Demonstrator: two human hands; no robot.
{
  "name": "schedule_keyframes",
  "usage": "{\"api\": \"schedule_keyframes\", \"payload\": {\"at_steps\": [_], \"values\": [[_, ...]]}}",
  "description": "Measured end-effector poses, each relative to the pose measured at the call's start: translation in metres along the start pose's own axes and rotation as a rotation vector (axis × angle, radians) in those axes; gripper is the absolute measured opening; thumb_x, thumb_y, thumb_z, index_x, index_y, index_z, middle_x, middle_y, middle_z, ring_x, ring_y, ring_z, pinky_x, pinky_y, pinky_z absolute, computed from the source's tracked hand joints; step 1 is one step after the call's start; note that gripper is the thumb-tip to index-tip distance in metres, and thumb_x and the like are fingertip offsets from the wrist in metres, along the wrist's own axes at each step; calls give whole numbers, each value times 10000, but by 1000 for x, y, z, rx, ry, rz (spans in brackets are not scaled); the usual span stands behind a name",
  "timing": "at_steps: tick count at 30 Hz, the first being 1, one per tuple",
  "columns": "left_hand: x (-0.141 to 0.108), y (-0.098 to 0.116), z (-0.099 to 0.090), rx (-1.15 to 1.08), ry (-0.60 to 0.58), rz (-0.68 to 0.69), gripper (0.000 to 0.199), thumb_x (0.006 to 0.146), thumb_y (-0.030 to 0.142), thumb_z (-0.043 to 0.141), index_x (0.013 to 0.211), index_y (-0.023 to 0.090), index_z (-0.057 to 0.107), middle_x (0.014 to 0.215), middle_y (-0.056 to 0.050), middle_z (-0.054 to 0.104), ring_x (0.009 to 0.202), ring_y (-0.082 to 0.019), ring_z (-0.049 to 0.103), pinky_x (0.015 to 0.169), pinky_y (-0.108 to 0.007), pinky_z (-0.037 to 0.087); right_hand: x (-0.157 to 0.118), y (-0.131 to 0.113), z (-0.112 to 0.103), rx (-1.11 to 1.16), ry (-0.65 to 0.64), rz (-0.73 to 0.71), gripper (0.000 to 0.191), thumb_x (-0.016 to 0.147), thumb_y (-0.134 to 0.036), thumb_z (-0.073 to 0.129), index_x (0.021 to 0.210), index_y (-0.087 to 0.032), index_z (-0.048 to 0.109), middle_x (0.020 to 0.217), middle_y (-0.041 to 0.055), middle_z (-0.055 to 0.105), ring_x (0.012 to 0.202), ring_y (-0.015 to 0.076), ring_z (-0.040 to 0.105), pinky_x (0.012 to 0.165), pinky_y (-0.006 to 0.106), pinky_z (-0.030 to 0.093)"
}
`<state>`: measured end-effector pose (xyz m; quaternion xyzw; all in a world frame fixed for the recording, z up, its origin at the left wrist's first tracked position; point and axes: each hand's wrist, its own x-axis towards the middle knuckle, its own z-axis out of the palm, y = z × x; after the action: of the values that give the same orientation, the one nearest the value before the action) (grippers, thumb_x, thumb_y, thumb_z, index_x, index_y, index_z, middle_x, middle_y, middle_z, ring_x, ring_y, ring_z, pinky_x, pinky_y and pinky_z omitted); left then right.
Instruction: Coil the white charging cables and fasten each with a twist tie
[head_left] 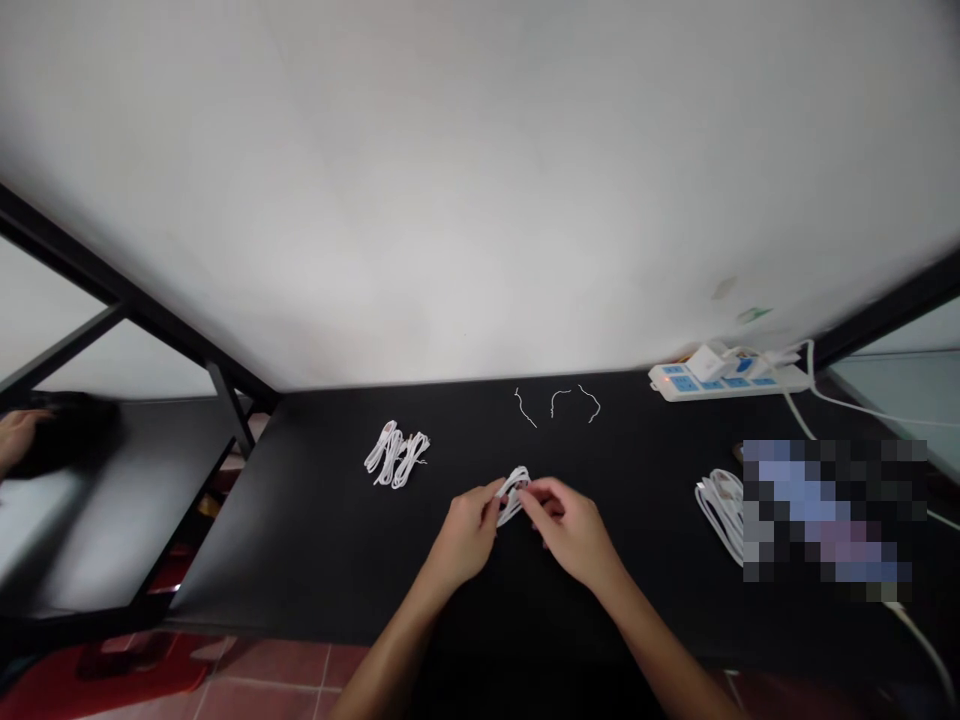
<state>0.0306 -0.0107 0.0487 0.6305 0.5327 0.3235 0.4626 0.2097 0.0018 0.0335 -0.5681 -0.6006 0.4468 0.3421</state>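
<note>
My left hand (465, 532) and my right hand (566, 530) meet over the black tabletop (300, 560), pinching a small coiled white cable bundle (514, 495) between them. Their fingers hide part of the coil. To the left of my hands lies a looser bundle of white cable (396, 455). Farther ahead are several short, thin white wire pieces (559, 402). Another coiled white cable (718, 512) sits to the right, partly behind a pixelated patch (832, 510).
A white power strip with blue sockets (720, 382) stands at the table's back right, with plugs in it and a white cord trailing off. A white wall rises behind. At far left, another person's hand (19, 440) rests by a dark object (64, 435) on a lower shelf. Red floor tiles show below.
</note>
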Motion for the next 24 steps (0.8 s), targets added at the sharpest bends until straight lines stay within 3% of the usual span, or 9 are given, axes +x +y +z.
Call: {"api": "schedule_keyframes", "payload": {"at_steps": [2,4,6,9,12,15,19,24], "values": [[-1,3,-5,-147,-114,-58,415,1008,420,426,1233,199,695,903,-58,708,717,-186,647,625,-278,537,6,-7,-7,-88,102,-103,435,886,-497,646,1185,-183,605,901,54,690,573,145,624,574,278,524],[-3,8,-7,-261,-237,-91,433,997,468,442,1179,176,703,831,-48,684,654,-164,622,583,-260,521,11,-14,-12,-150,0,-243,334,933,-444,597,1167,-205,599,861,28,672,589,137,605,610,273,503],[-7,13,-6,-295,-303,-115,426,998,474,441,1084,159,715,746,-28,649,583,-135,577,567,-242,493,15,-19,-13,-199,-148,-379,222,989,-380,500,909,-219,630,736,3,632,606,138,588,604,261,460],[-13,18,-4,-261,-270,-127,444,1026,431,374,1049,154,719,746,-33,647,585,-128,555,576,-239,471,18,-18,-5,-255,-117,-451,408,1009,-334,427,618,-224,469,585,-17,532,524,120,506,537,255,381],[-19,19,-1,-91,-184,-36,429,1041,410,354,1230,196,674,1001,-86,706,860,-202,655,798,-316,535,18,-12,4,-266,38,-473,421,998,-317,427,586,-231,416,548,-25,482,494,111,455,524,258,355],[-22,15,6,190,-114,10,468,1045,403,360,1440,204,512,1266,-151,644,1125,-279,636,985,-411,501,19,-8,8,-277,168,-494,432,997,-313,439,574,-229,408,534,-29,456,489,107,421,529,260,349],[-19,7,19,481,-84,8,493,1067,351,280,1518,169,363,1294,-167,609,1080,-277,668,922,-415,549,23,-7,7,-264,260,-496,429,1008,-298,455,587,-220,423,524,-36,460,479,98,428,523,253,340],[-5,-1,25,778,-106,157,421,1065,349,345,1428,147,420,1141,-122,652,988,-260,683,810,-365,579,27,-6,8,-287,322,-449,430,1016,-318,466,599,-217,424,516,-35,473,470,100,439,536,262,332]]}}
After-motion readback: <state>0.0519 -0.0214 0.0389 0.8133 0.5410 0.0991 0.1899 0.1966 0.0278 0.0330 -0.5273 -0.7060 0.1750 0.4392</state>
